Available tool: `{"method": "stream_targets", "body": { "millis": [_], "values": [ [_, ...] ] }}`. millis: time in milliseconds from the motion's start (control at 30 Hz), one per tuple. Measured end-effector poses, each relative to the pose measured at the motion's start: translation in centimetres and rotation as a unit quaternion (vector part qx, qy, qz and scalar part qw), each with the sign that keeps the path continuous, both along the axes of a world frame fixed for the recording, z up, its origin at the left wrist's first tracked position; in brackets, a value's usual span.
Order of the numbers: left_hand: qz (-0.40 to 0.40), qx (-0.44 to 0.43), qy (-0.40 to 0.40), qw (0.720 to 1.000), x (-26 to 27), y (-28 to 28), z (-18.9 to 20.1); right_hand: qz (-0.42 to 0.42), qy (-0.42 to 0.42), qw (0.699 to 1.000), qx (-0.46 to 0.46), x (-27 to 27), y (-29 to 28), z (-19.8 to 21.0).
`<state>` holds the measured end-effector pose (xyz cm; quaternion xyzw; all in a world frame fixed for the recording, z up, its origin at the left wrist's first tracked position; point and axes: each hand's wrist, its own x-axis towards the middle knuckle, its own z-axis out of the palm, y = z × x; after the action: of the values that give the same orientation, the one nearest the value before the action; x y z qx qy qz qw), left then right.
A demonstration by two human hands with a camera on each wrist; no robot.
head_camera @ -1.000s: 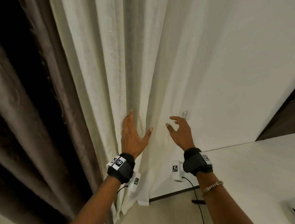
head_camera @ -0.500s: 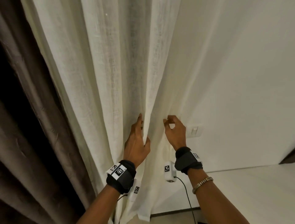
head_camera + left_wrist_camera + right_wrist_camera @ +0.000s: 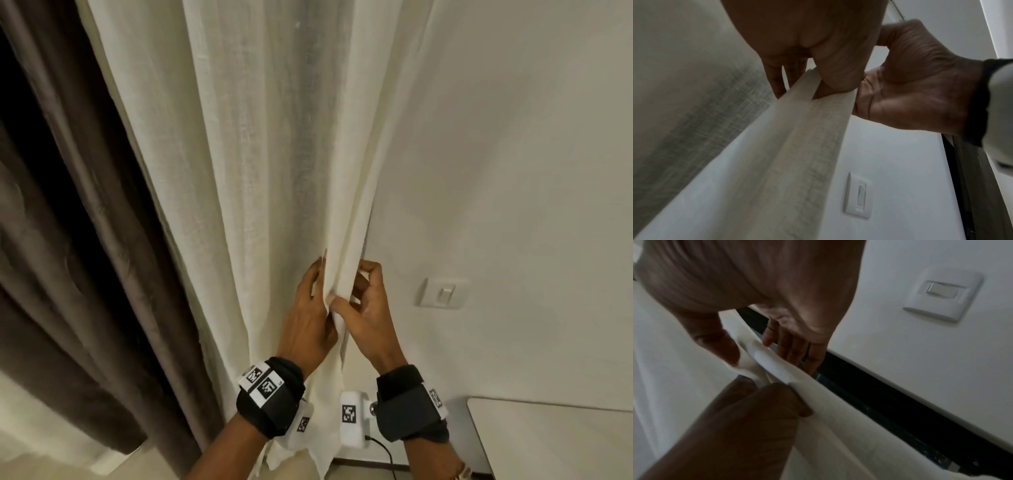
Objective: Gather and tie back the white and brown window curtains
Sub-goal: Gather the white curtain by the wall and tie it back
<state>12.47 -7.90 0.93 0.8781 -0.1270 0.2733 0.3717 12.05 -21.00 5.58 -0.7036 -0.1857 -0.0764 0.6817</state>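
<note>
The white curtain hangs in long folds down the middle of the head view, with the brown curtain to its left. My left hand pinches a fold near the white curtain's right edge between thumb and fingers. My right hand grips the same edge from the wall side, thumb in front and fingers curled behind the cloth. The two hands touch. In the left wrist view the pinched white curtain runs down from my thumb. The right wrist view shows the white curtain's hem bunched between both hands.
A white wall switch sits on the wall right of my hands. A white tabletop juts in at the lower right. A black cable hangs from my right wrist. A dark window frame shows behind the curtain edge.
Both hands have come together: the left moved right and closed on a fold, the right moved left and took hold of the curtain's edge. The view has swung right, toward the wall.
</note>
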Motion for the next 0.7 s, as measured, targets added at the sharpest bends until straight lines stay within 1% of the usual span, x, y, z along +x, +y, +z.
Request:
{"method": "stream_targets", "body": {
  "millis": [67, 100, 167, 200, 267, 300, 333, 367, 400, 433, 467, 500, 533, 567, 600, 633, 667, 700],
  "values": [
    [0.004, 0.012, 0.007, 1.0, -0.5, 0.1, 0.0, 0.023, 0.008, 1.0, -0.008, -0.1, 0.6, 0.1],
    [-0.007, 0.022, 0.009, 1.0, -0.8, 0.2, 0.1, 0.012, 0.01, 1.0, -0.027, -0.1, 0.9, 0.2],
    [-0.048, 0.039, 0.015, 0.998, -1.6, 0.3, 0.8, -0.036, 0.018, 0.998, -0.044, 0.2, 1.4, 0.6],
    [-0.063, 0.055, 0.018, 0.996, -2.0, 0.4, 1.3, -0.058, 0.025, 0.997, -0.035, 0.5, 1.6, 0.7],
    [-0.057, 0.096, 0.005, 0.994, -3.0, 1.0, 2.4, -0.086, 0.051, 0.995, -0.001, 1.2, 1.5, 0.8],
    [-0.037, 0.101, -0.033, 0.994, -3.6, 1.4, 3.0, -0.094, 0.067, 0.993, 0.017, 1.5, 1.3, 0.8],
    [-0.01, 0.092, -0.095, 0.991, -4.2, 1.9, 3.6, -0.101, 0.077, 0.992, 0.028, 1.8, 1.0, 0.8],
    [0.029, 0.08, -0.17, 0.982, -4.7, 2.5, 4.2, -0.11, 0.079, 0.99, 0.029, 2.0, 0.7, 1.0],
    [0.083, 0.063, -0.24, 0.965, -5.4, 3.0, 4.9, -0.119, 0.077, 0.99, 0.027, 2.2, 0.4, 1.4],
    [0.151, 0.041, -0.293, 0.943, -5.9, 3.5, 5.4, -0.126, 0.077, 0.989, 0.024, 2.3, 0.1, 1.7],
    [0.22, 0.012, -0.322, 0.921, -6.2, 4.0, 6.1, -0.129, 0.076, 0.989, 0.018, 2.4, 0.0, 2.0],
    [0.268, -0.027, -0.331, 0.904, -6.2, 4.6, 6.4, -0.13, 0.076, 0.989, 0.014, 2.5, 0.0, 2.2],
    [0.283, -0.074, -0.313, 0.904, -6.0, 5.1, 6.5, -0.13, 0.079, 0.988, 0.011, 2.6, 0.1, 2.2],
    [0.266, -0.123, -0.266, 0.918, -5.4, 5.6, 6.4, -0.126, 0.079, 0.989, 0.01, 2.6, 0.4, 2.2],
    [0.238, -0.16, -0.202, 0.936, -4.7, 5.9, 6.1, -0.12, 0.079, 0.99, 0.006, 2.6, 0.7, 2.1],
    [0.212, -0.174, -0.143, 0.951, -3.9, 6.1, 5.4, -0.112, 0.08, 0.99, 0.003, 2.3, 1.2, 2.0],
    [0.194, -0.159, -0.11, 0.962, -3.0, 6.1, 4.7, -0.108, 0.076, 0.991, -0.001, 2.1, 1.8, 1.8],
    [0.176, -0.129, -0.099, 0.971, -2.3, 6.1, 3.7, -0.101, 0.077, 0.992, -0.007, 1.8, 2.4, 1.7]
  ]
}}
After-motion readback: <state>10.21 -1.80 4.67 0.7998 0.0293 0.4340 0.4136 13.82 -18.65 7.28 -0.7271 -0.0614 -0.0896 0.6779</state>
